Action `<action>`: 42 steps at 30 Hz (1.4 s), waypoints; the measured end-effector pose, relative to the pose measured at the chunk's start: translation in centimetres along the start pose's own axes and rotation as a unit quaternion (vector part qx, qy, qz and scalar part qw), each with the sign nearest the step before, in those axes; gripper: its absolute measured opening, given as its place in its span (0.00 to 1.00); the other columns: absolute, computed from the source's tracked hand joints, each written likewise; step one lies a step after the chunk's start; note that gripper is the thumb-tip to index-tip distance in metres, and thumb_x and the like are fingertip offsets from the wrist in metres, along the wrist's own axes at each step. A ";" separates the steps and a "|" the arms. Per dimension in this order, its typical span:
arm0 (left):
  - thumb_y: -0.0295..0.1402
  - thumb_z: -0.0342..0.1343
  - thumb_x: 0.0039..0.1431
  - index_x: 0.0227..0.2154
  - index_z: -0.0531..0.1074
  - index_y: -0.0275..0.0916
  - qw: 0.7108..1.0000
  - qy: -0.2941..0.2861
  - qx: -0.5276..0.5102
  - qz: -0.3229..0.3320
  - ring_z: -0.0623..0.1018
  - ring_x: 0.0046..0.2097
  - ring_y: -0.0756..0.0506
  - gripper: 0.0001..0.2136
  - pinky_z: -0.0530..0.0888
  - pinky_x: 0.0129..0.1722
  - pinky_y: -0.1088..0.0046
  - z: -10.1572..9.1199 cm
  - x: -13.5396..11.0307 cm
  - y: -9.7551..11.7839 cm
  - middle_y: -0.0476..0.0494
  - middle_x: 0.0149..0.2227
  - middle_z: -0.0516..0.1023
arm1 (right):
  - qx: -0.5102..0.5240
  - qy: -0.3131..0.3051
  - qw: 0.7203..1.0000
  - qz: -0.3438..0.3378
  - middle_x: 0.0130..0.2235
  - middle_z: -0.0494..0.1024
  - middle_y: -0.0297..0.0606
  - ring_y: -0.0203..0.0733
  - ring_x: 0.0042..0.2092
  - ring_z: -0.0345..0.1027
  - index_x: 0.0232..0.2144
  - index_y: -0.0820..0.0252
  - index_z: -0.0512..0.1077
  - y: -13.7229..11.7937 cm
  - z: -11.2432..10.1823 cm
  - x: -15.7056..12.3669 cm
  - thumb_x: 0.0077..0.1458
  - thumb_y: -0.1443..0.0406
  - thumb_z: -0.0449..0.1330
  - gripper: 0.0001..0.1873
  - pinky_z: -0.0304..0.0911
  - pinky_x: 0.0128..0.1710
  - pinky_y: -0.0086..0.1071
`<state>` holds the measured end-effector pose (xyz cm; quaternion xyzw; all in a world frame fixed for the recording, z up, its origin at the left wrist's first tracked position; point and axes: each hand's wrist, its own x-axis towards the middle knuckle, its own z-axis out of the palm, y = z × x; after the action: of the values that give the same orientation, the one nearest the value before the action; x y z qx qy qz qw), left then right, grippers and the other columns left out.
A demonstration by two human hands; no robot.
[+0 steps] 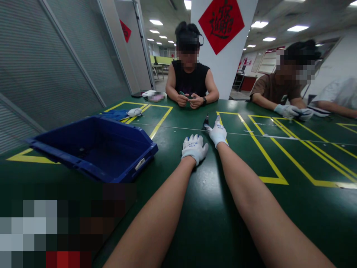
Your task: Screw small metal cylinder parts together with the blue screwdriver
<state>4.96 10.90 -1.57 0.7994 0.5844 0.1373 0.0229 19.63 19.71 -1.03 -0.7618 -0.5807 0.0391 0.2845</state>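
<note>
My left hand (194,149), in a white knitted glove with printed lettering, rests palm down on the green table with its fingers slightly apart; nothing shows in it. Farther forward and to the right, my right hand (217,132) wears a matching glove with a blue-tinged fingertip. Its thumb is at a small black object with a thin metal-looking tip (206,120), while the index finger points forward, apart from the thumb. The black object is too small for me to tell its kind. Whether other fingers touch it is hidden.
A blue plastic bin (128,158) stands at the left on the green table (206,208). Behind it lie blue cloth (114,114) and a white glove (134,111). Yellow tape (267,160) marks rectangles. Across the table a person (191,80) handles a small item; other people sit right.
</note>
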 end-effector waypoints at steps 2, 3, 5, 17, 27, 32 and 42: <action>0.50 0.38 0.61 0.58 0.60 0.38 1.000 0.006 -0.004 0.003 0.57 0.63 0.38 0.28 0.51 0.62 0.56 -0.3 -0.5 -0.1 0.38 0.62 0.59 | 0.015 0.033 0.999 0.017 0.50 0.71 0.57 0.56 0.50 0.67 0.67 0.65 0.36 1.0 -0.8 -0.8 0.57 0.49 0.50 0.45 0.60 0.50 0.46; 0.50 0.38 0.61 0.58 0.61 0.38 1.000 0.008 -0.007 0.005 0.57 0.63 0.38 0.28 0.51 0.62 0.57 -0.5 -0.8 -0.2 0.38 0.62 0.60 | 0.021 0.049 0.998 0.019 0.50 0.70 0.56 0.55 0.51 0.66 0.67 0.66 0.36 1.6 -1.3 -1.3 0.59 0.53 0.48 0.42 0.60 0.51 0.46; 0.50 0.38 0.61 0.57 0.61 0.38 1.000 0.006 -0.011 0.006 0.57 0.63 0.39 0.28 0.51 0.62 0.58 -1.0 -1.7 -0.4 0.38 0.62 0.60 | 0.031 0.071 0.997 0.017 0.52 0.69 0.56 0.54 0.53 0.64 0.67 0.67 0.37 2.9 -2.3 -2.5 0.60 0.59 0.45 0.38 0.58 0.53 0.45; 0.51 0.38 0.61 0.59 0.60 0.40 0.999 -0.024 -0.015 0.038 0.56 0.64 0.40 0.28 0.50 0.62 0.60 -4.1 -10.8 -0.8 0.40 0.64 0.58 | -0.010 0.079 0.993 -0.088 0.61 0.60 0.45 0.49 0.61 0.55 0.60 0.60 0.62 12.1 -12.5 -16.1 0.40 0.76 0.51 0.41 0.52 0.61 0.41; 0.50 0.40 0.62 0.56 0.64 0.43 0.992 -0.001 -0.077 0.102 0.66 0.59 0.43 0.26 0.61 0.58 0.68 -4.7 -12.1 0.8 0.45 0.58 0.67 | 0.074 -0.059 0.906 -0.412 0.33 0.78 0.35 0.35 0.35 0.71 0.26 0.60 0.76 5.4 -12.8 -25.1 0.40 0.78 0.49 0.18 0.64 0.38 0.27; 0.49 0.41 0.61 0.56 0.65 0.45 0.993 -0.012 -0.044 0.108 0.65 0.59 0.43 0.24 0.59 0.59 0.67 -4.7 -12.1 1.0 0.46 0.59 0.66 | -0.014 -0.087 0.879 -0.468 0.30 0.76 0.36 0.36 0.33 0.69 0.24 0.59 0.74 4.2 -12.3 -25.8 0.40 0.76 0.51 0.14 0.61 0.34 0.27; 0.50 0.41 0.61 0.56 0.65 0.45 0.992 -0.020 -0.037 0.117 0.63 0.60 0.42 0.25 0.58 0.60 0.65 -4.7 -11.9 0.9 0.46 0.60 0.65 | -0.092 -0.078 0.881 -0.458 0.29 0.74 0.37 0.37 0.31 0.67 0.23 0.59 0.73 4.9 -13.0 -25.4 0.44 0.73 0.52 0.11 0.57 0.31 0.28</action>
<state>1.34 -1.21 0.86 0.8635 0.4807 0.1447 0.0477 20.69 -9.14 0.57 -0.4279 -0.8862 -0.0896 0.1534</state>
